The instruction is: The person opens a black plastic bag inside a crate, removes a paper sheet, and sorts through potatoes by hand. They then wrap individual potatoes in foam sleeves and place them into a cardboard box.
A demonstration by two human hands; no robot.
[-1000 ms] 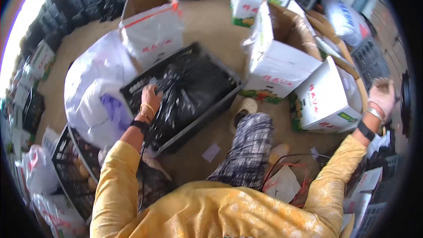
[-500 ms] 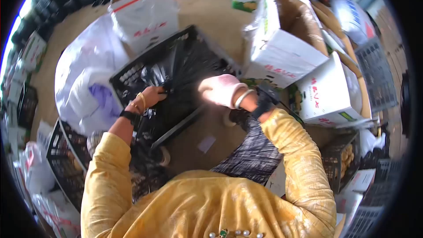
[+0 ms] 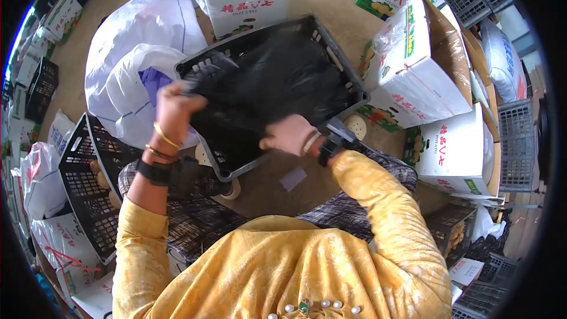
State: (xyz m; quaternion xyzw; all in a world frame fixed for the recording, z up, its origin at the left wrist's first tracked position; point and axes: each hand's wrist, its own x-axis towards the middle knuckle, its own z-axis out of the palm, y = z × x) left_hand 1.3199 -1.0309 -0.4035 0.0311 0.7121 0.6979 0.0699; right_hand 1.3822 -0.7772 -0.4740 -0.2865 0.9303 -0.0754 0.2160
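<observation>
A black plastic crate [image 3: 221, 171] stands tilted between my knees. Black plastic bag film [image 3: 277, 77], smeared by motion, spreads over its inside. At the crate's left corner my left hand [image 3: 175, 109] is closed with a bit of the film pinched at its fingertips. My right hand [image 3: 290, 134] is over the crate's near side, fingers curled at the lower edge of the film; the fingertips are partly blurred.
White sacks [image 3: 139, 71] lie to the left, one with purple cloth inside. White potato cartons [image 3: 413, 77] stand at the right and another carton [image 3: 242, 0] behind the crate. A black crate with potatoes [image 3: 97, 183] is at my left.
My left hand has risen in view at the crate's left side, and my right hand has come down to the near side. The film looks more spread out. The view has shifted.
</observation>
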